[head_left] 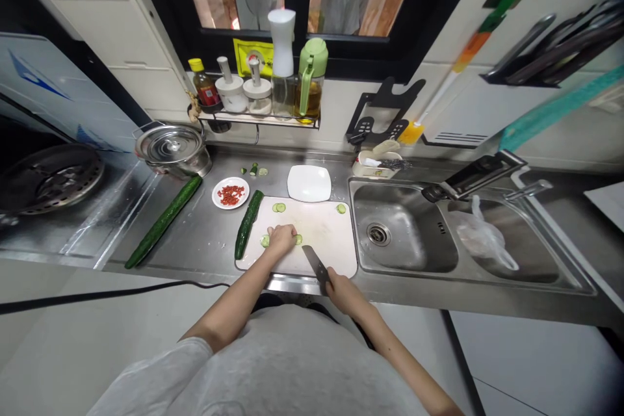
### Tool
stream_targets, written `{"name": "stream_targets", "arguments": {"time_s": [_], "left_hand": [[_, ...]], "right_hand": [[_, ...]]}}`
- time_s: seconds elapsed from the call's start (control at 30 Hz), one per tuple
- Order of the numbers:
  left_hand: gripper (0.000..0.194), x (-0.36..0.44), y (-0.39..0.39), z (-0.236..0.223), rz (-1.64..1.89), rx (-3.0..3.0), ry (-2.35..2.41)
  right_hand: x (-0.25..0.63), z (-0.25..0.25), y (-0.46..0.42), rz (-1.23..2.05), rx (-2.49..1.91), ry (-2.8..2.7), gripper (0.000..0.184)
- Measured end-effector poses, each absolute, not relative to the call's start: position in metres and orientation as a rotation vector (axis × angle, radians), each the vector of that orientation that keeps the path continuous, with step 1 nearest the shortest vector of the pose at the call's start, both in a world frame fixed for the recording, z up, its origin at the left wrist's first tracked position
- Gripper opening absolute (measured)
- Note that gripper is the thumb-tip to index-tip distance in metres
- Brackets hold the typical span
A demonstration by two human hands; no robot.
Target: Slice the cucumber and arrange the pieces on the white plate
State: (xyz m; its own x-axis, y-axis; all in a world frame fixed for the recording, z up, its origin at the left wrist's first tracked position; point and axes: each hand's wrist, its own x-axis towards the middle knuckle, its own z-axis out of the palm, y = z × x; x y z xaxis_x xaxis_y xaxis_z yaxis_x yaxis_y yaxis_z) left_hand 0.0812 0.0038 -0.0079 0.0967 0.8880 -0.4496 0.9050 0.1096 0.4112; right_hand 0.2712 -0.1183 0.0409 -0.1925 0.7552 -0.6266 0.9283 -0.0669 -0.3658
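My left hand [283, 238] is closed, fingers curled down on cucumber slices [299, 240] on the white cutting board [336, 253]. Pale green slices show on both sides of it; what lies under the palm is hidden. My right hand [342, 292] grips a kitchen knife [316, 262] by its handle. The blade points up and left, its tip just right of the slices. Two small groups of slices lie farther back on the board, one at left and one at the right corner. A whole cucumber [249, 224] rests along the board's left edge.
Another long cucumber [164, 221] lies on the steel counter at left. A plate of chopped red pieces [231, 194], a white dish [309, 183] and cucumber ends [254, 169] sit behind. A lidded pot [173, 149] stands back left. The double sink [404, 227] adjoins at right.
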Motion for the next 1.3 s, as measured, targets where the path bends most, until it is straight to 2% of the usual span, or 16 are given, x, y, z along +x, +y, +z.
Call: {"name": "stream_targets", "arguments": {"time_s": [0.27, 0.57, 0.83, 1.3], "left_hand": [[0.012, 0.079, -0.001, 0.014, 0.140, 1.668, 1.739], [0.016, 0.034, -0.024, 0.029, 0.123, 1.633, 1.830], [0.021, 0.007, -0.023, 0.025, -0.023, 1.665, 2.078], [0.021, 0.008, -0.031, 0.011, -0.055, 1.806, 2.118]], "right_hand": [[0.277, 0.037, -0.114, -1.106, 1.830, 2.009, 0.023], [0.279, 0.039, -0.105, -1.133, 1.826, 1.998, 0.020], [0.278, 0.039, -0.102, -1.108, 1.828, 1.988, 0.021], [0.277, 0.040, -0.099, -1.097, 1.808, 1.980, 0.021]]}}
